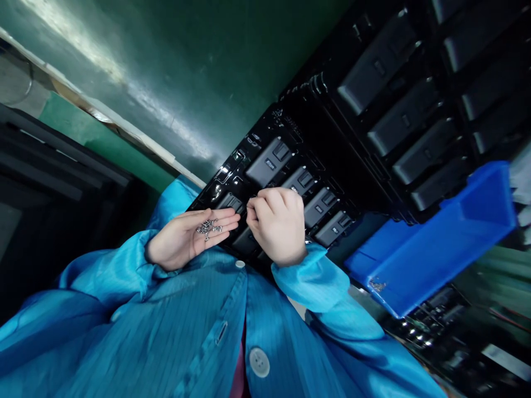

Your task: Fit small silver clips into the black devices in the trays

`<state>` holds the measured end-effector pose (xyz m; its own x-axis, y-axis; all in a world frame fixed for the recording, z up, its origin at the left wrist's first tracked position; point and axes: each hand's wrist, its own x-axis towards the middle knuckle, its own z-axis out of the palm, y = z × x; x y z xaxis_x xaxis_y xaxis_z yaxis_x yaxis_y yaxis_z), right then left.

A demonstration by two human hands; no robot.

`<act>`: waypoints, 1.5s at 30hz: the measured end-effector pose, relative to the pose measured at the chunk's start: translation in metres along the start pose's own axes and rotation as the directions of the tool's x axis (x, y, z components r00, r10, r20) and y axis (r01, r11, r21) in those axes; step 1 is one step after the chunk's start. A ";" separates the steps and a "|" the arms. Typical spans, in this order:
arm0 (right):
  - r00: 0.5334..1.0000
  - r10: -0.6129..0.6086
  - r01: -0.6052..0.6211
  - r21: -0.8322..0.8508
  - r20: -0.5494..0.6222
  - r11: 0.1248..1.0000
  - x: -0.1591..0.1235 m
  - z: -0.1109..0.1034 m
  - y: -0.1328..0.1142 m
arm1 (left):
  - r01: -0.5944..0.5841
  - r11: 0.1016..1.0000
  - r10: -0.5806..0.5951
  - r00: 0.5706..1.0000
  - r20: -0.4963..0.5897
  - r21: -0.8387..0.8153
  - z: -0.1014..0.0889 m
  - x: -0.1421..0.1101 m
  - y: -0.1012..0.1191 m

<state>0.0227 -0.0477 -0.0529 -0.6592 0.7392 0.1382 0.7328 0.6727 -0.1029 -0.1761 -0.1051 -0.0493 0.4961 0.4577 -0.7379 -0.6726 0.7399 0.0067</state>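
Note:
My left hand (188,236) lies palm up with the fingers stretched out, and several small silver screws (208,227) rest in a loose heap on the palm. My right hand (277,223) is curled just to the right of it, thumb and forefinger pinched together near the left fingertips; what they pinch is too small to name. Both hands hover over a black tray (265,124) that holds rows of dark grey plastic housings (269,161). Blue smock sleeves cover both arms.
A blue plastic bin (431,249) stands to the right of the tray, with a few screws in its corner. More black trays of housings (398,119) are stacked behind. A green table surface (186,66) stretches to the left, and dark trays lie at the far left.

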 end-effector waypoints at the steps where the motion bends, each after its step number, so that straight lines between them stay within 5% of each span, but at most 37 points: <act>1: 1.000 0.004 -0.004 -0.017 -0.022 1.000 -0.002 0.001 -0.002 | 0.000 1.000 0.000 1.000 0.000 0.000 0.000 0.000 0.000; 6: 0.997 0.012 -0.016 -0.050 -0.075 0.999 -0.020 0.002 -0.008 | 0.002 1.000 -0.002 1.000 0.023 -0.002 0.000 0.000 0.001; 12: 0.999 0.046 -0.046 -0.062 -0.003 0.997 -0.028 0.000 -0.010 | -0.006 1.000 0.006 0.998 0.057 -0.002 -0.003 0.001 0.000; 17: 0.985 0.168 -0.157 0.180 -0.045 0.971 -0.018 -0.017 -0.017 | -0.002 0.999 0.007 0.992 0.127 -0.036 -0.004 0.002 0.000; 24: 0.987 0.161 -0.145 0.429 0.001 0.891 -0.003 -0.034 -0.035 | -0.057 0.995 0.072 0.977 0.200 -0.077 0.001 0.002 0.000; 34: 0.997 0.023 -0.048 0.379 0.069 0.924 0.005 -0.038 -0.026 | -0.063 0.998 0.069 0.963 0.260 -0.032 0.013 0.006 -0.003; 45: 0.996 -0.020 -0.007 0.322 0.082 0.947 0.005 -0.039 -0.025 | -0.069 0.997 0.076 0.975 0.208 -0.043 0.016 0.009 -0.005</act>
<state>0.0079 -0.0619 -0.0107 -0.6855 0.7257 0.0589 0.6441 0.6421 -0.4157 -0.1595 -0.0972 -0.0451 0.5467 0.6050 -0.5788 -0.7282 0.6848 0.0280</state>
